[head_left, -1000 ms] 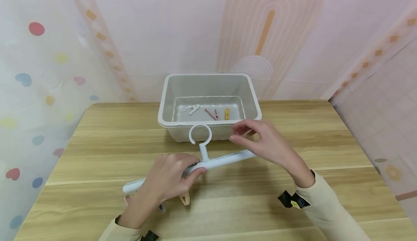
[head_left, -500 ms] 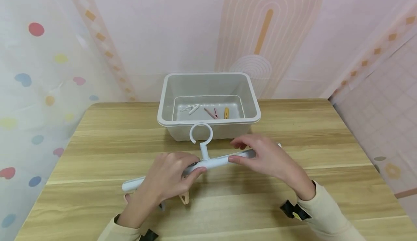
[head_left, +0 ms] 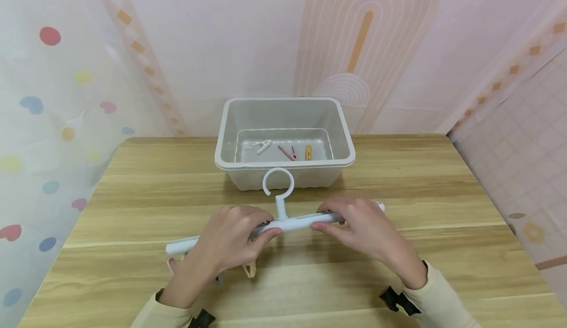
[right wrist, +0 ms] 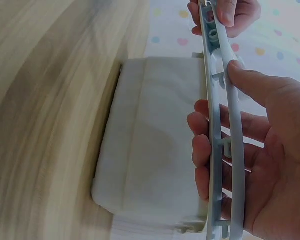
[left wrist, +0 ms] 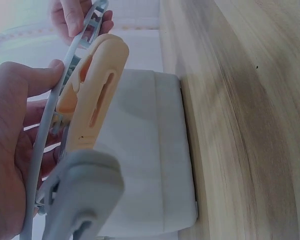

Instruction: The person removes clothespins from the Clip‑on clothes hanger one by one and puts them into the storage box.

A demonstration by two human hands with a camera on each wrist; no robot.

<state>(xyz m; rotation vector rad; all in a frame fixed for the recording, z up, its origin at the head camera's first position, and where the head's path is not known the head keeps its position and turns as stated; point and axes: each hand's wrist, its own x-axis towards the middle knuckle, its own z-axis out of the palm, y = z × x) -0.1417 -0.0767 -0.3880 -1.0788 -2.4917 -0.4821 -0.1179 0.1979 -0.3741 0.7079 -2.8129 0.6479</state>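
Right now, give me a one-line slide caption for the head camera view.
Both hands, left hand and right hand, hold a white clip hanger above a wooden table, before a grey bin holding loose clothespins.

Hanger [head_left: 292,221]: smooth white plastic, slight sheen, ribbed underside. Peach clip [left wrist: 97,95]: matt plastic. Grey clip [left wrist: 82,192]: matt plastic. Bin [head_left: 285,106]: pale grey plastic, satin. Table [head_left: 398,175]: wood-grain surface, smooth, low gloss. Sleeve [head_left: 436,296]: cream cloth.

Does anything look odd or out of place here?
Nothing stands out. Both hands, left hand and right hand, hold the white hanger level above the table; three clips lie inside the upright bin.
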